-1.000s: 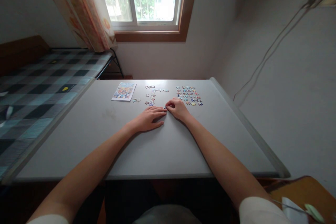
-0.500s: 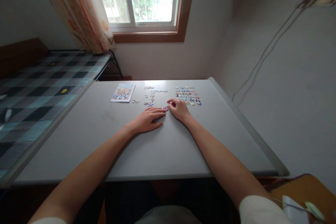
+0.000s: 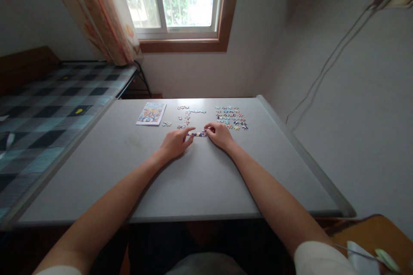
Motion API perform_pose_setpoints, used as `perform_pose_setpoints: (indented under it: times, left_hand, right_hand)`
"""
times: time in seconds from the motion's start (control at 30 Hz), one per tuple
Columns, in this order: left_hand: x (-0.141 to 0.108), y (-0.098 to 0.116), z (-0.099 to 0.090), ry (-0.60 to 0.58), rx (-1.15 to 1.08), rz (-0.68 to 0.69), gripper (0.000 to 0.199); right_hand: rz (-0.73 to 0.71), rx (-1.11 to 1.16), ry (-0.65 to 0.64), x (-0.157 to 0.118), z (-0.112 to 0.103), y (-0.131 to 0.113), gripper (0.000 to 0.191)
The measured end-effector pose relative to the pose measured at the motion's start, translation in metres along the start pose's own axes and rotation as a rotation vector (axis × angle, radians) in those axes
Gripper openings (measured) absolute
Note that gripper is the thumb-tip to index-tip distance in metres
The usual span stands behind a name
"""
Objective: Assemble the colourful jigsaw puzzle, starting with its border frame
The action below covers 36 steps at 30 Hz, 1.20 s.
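Observation:
A jigsaw puzzle's partly joined border lies on the table, with a top row (image 3: pixel 196 111), a left column (image 3: pixel 187 119) and a bottom row (image 3: pixel 198 135). My left hand (image 3: pixel 176 141) is at the left part of the bottom row; its thumb and index finger are spread above and below the strip. My right hand (image 3: pixel 220 135) is curled at the row's right end, with thumb and index finger closed on the end puzzle piece (image 3: pixel 204 132). The fingers partly cover the lower left corner and the right end.
Loose puzzle pieces (image 3: pixel 230 116) lie in rows to the right, with small groups (image 3: pixel 167 124) on the left. A printed picture sheet (image 3: pixel 151 114) lies at the table's (image 3: pixel 193 189) far left. Beyond are a bed (image 3: pixel 64 94), a curtain (image 3: pixel 106 17) and a window (image 3: pixel 187 0).
My left hand has drawn back to the left and spread its thumb and index finger, uncovering the bottom row. My right hand has shifted only slightly at the right end.

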<state>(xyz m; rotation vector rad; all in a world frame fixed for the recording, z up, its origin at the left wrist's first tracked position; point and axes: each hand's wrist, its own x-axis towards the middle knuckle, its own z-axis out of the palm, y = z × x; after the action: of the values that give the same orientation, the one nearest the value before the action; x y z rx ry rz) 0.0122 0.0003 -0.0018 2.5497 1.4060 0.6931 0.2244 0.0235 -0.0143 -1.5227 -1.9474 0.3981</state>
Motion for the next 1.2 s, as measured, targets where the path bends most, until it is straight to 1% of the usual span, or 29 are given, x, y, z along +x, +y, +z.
perform_pose_setpoints:
  times: [0.07,0.17,0.3,0.5,1.2]
  left_hand:
    - [0.0004,-0.0015,0.0001,0.007,0.017,-0.12,0.036]
    - [0.0008,-0.0014,-0.0007,-0.04,0.054,-0.172,0.036]
    - [0.0005,0.0006,-0.0018,-0.116,0.123,-0.155,0.038]
    - [-0.0001,0.0004,-0.0033,-0.151,0.134,-0.131,0.037]
    - [0.0002,-0.0027,-0.0017,-0.136,0.125,-0.093,0.035]
  right_hand:
    - [0.001,-0.003,-0.004,-0.0001,-0.0004,-0.0004,0.018]
    - [0.0,-0.016,-0.019,-0.0001,-0.001,-0.0011,0.018]
    - [0.001,-0.038,-0.034,-0.0003,-0.0025,-0.003,0.019]
    - [-0.006,-0.042,-0.036,-0.0003,-0.0019,-0.0021,0.02]
    - [0.004,-0.056,-0.049,-0.0002,-0.0016,-0.0027,0.021]
